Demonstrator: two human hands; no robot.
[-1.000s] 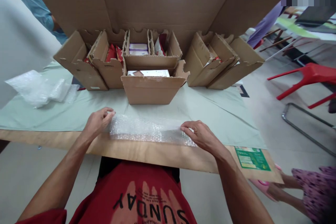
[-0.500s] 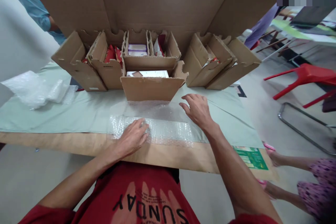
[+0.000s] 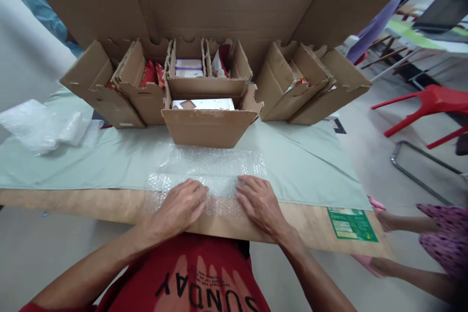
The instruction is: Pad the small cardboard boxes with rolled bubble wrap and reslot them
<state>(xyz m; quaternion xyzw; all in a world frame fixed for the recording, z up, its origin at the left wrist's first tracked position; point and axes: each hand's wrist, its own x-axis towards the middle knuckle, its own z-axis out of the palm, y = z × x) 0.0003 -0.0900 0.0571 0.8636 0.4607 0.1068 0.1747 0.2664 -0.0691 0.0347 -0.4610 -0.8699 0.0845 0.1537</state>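
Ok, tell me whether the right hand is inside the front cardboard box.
No, the right hand lies flat on the bubble wrap beside the left hand, short of the front cardboard box.

This is a packing station, a small workshop set-up. Just beyond the left hand (image 3: pixel 179 207) and right hand (image 3: pixel 259 202) runs a row of cut-down cardboard boxes (image 3: pixel 210 129) used as bins, with red packets and white cartons showing inside. Under both hands a sheet of bubble wrap (image 3: pixel 215 165) lies spread on the counter (image 3: pixel 91 200), bare plywood at the edge with a pale green cloth (image 3: pixel 310 165) over it. Far out left of the left hand sits a loose heap of more wrap (image 3: pixel 36 126). A tall cardboard sheet (image 3: pixel 219 0) walls off the back. Right of the right hand there's a green printed label (image 3: pixel 351 224), then bare floor, a red plastic chair (image 3: pixel 427 102) and another person (image 3: pixel 442 243) low down.
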